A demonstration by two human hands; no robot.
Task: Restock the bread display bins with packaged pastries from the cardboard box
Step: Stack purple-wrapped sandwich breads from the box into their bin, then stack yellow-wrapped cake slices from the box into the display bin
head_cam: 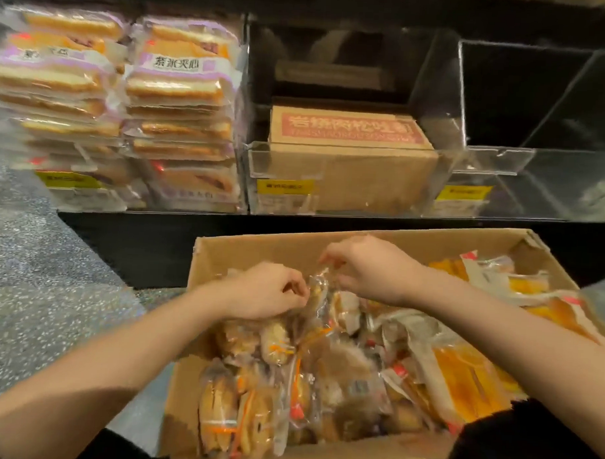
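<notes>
A row of clear display bins [495,160] runs along the top of the view on a dark shelf: the left bin [226,206] is stacked full with purple-wrapped sandwich bread [177,87], the middle bin [259,152] holds only a small printed carton [352,152], and the right one looks bare. Below and just in front sits the open cardboard box [259,248], resting over speckled flooring [35,271], packed with packaged pastries [289,383] in clear film on its left side and yellow-orange packets [461,368] on its right. Both bare forearms reach into the box from below. The pastries look light and soft, easily crushed, and their film is probably slippery and crinkly, so the crimped seal at a packet's end seems the safest place to take hold, rather than squeezing the bread itself. The left hand [268,293] rests on the pile near the box's back wall, fingers curled in, seemingly pinching the edge of one wrapper. The right hand [368,266], just beside it and a little higher, has its fingertips [327,259] drawn together, nipping the top seal of a clear-wrapped pastry [317,291] that stands upright between the two hands.
</notes>
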